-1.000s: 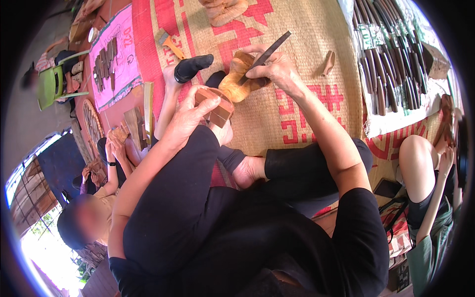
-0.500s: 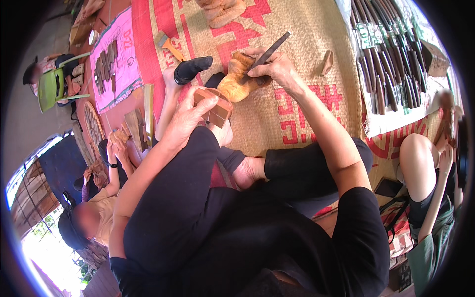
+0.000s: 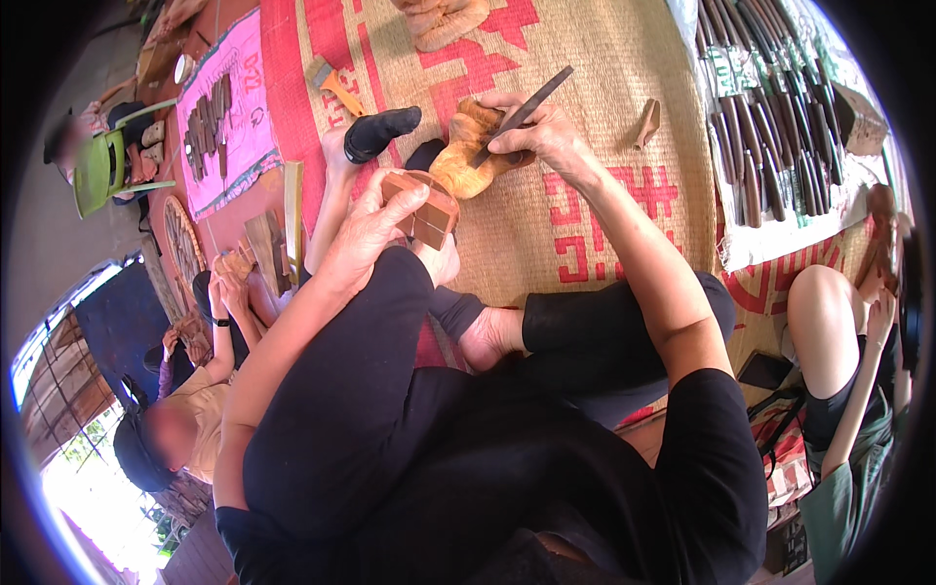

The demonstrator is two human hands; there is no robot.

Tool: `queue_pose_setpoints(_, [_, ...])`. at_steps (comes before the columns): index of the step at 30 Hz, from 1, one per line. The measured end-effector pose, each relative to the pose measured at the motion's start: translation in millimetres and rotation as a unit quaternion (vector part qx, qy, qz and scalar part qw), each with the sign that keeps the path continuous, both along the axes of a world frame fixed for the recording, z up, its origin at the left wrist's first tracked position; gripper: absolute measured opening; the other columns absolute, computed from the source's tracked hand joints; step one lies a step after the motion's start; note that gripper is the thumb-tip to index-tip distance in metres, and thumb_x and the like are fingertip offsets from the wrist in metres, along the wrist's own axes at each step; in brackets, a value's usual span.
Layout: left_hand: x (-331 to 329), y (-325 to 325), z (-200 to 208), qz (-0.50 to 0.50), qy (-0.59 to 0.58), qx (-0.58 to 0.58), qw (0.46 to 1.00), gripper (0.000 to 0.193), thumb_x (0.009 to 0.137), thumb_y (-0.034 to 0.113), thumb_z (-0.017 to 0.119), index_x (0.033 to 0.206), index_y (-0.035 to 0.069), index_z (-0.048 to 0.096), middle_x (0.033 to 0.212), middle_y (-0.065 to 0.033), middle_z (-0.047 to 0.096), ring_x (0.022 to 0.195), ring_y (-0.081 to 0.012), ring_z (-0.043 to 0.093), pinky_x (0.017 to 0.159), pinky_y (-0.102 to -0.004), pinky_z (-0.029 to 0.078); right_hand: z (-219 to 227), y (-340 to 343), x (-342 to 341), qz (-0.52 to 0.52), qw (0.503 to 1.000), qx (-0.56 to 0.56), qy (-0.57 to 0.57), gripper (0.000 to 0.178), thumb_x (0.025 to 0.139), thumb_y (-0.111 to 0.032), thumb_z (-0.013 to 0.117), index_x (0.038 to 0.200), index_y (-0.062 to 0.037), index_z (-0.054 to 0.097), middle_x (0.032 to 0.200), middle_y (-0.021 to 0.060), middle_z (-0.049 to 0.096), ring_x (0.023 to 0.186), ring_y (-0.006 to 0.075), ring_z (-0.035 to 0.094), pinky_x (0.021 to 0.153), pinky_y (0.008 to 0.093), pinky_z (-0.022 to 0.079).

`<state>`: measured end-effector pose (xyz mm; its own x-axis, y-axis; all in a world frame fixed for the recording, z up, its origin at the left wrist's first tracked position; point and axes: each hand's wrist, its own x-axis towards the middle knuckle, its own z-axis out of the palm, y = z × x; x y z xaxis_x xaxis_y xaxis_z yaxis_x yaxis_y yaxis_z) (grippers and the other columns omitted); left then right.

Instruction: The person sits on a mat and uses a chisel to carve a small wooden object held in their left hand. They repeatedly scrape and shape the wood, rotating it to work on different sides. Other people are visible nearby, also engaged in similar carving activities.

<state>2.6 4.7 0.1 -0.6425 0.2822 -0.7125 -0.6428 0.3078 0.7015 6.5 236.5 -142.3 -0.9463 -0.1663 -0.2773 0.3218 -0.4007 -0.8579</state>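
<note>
My left hand [image 3: 372,222] is closed round a reddish-brown wooden block [image 3: 430,222], its thumb laid along the top face. Thin lines cross the block's side. Just beyond it, a yellowish-brown carved wooden figure [image 3: 458,172] rests by my feet, over the mat. In my right hand [image 3: 548,138] a dark chisel [image 3: 538,99] is gripped between thumb and fingers, slanting from upper right down to the carving. Some fingers of that hand reach behind the carving and seem to touch it. The chisel's lower tip is hard to make out against the wood.
A woven mat [image 3: 624,88] lies under everything, with an orange-handled tool [image 3: 338,90] and a wood piece [image 3: 647,124] on it. Another carving [image 3: 444,21] stands at the far edge. Many chisels [image 3: 770,136] lie on white cloth at right. People sit on both sides.
The chisel's lower end has shifted slightly down and left over the carving. The left hand and block stay nearly where they were.
</note>
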Motion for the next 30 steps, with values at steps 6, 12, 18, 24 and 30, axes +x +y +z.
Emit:
queue_pose_setpoints(6, [-1.2,-1.5,-0.5,0.003,-0.009,-0.004,1.000,0.047,0.089,0.033,0.065,0.123,0.007,0.044,0.114,-0.0083,0.055,0.102,-0.0171,0.058,0.085,-0.0317,0.047,16.3,0.5,0.0,0.004,1.000,0.000,0.010,0.054,0.069,-0.003,0.074,0.120,-0.0009,0.058,0.086,0.0066,0.067,0.080,0.0160,0.065,0.073,0.0290,0.053])
queue_pose_setpoints(12, [-1.9,-1.6,-0.7,0.008,-0.014,-0.002,1.000,0.046,0.089,0.034,0.065,0.121,0.008,0.045,0.114,-0.0076,0.055,0.103,-0.0175,0.057,0.084,-0.0319,0.047,-3.9,-0.8,-0.4,-0.025,0.999,-0.020,-0.014,0.052,0.069,-0.005,0.074,0.119,-0.0018,0.060,0.088,0.0062,0.067,0.082,0.0167,0.064,0.074,0.0291,0.052])
queue_pose_setpoints(18, [-1.4,-0.4,0.5,0.011,-0.014,0.001,1.000,0.045,0.089,0.035,0.065,0.120,0.008,0.046,0.114,-0.0071,0.055,0.104,-0.0176,0.057,0.086,-0.0330,0.047,10.3,-2.8,-0.9,0.009,0.999,0.011,0.035,0.056,0.070,-0.003,0.073,0.123,-0.0003,0.056,0.091,0.0098,0.067,0.081,0.0178,0.066,0.071,0.0316,0.056])
queue_pose_setpoints(24, [-0.6,2.4,3.2,0.019,-0.012,0.005,1.000,0.044,0.089,0.033,0.065,0.120,0.008,0.046,0.113,-0.0074,0.055,0.104,-0.0175,0.057,0.087,-0.0329,0.047,-0.7,1.6,-2.7,-0.044,0.998,-0.021,-0.025,0.050,0.070,-0.004,0.074,0.118,-0.0014,0.060,0.090,0.0081,0.067,0.072,0.0175,0.066,0.063,0.0276,0.055])
queue_pose_setpoints(30, [0.2,6.2,7.2,0.013,-0.006,-0.007,1.000,0.043,0.089,0.031,0.065,0.119,0.008,0.046,0.112,-0.0080,0.055,0.103,-0.0175,0.058,0.086,-0.0323,0.048,11.1,-3.9,-0.2,0.004,1.000,0.015,-0.001,0.050,0.072,-0.005,0.073,0.120,-0.0015,0.059,0.087,0.0076,0.068,0.080,0.0162,0.066,0.073,0.0288,0.054])
